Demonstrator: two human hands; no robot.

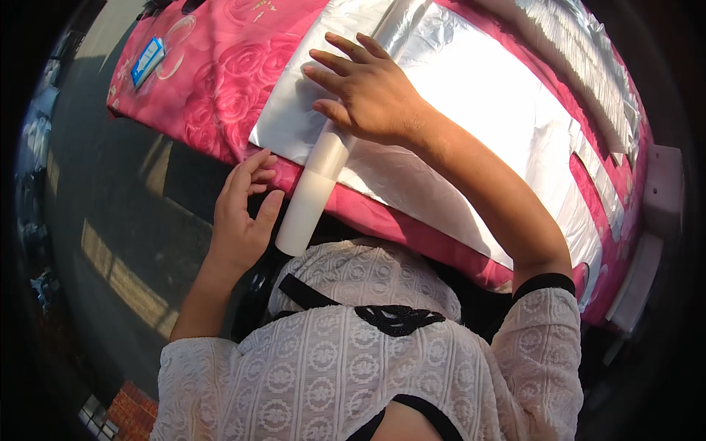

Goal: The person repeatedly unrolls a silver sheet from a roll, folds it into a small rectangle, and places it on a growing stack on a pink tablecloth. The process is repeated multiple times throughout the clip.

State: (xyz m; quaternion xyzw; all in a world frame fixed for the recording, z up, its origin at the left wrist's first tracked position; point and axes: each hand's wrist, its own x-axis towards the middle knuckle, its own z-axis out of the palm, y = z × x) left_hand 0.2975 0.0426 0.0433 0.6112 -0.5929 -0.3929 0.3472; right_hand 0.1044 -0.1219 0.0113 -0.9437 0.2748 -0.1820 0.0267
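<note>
A white tube (312, 195) lies aslant over thin white plastic sheets (478, 81), its near end jutting past the table edge towards my lap. My right hand (371, 95) reaches across from the right and lies over the tube's middle, fingers spread and palm down. The part of the tube beneath that palm is hidden. Left of the tube's near end, my left hand (246, 206) hovers by the table edge with thumb and fingers apart and nothing in it. A gap shows between it and the tube.
A pink rose-patterned cloth (213, 95) covers the table. A small blue and white packet (148, 62) lies at the far left. Along the far right stands a long stack of folded white plastic bags (581, 66). Pale pink stool-like pieces (662, 191) stand beyond the right edge.
</note>
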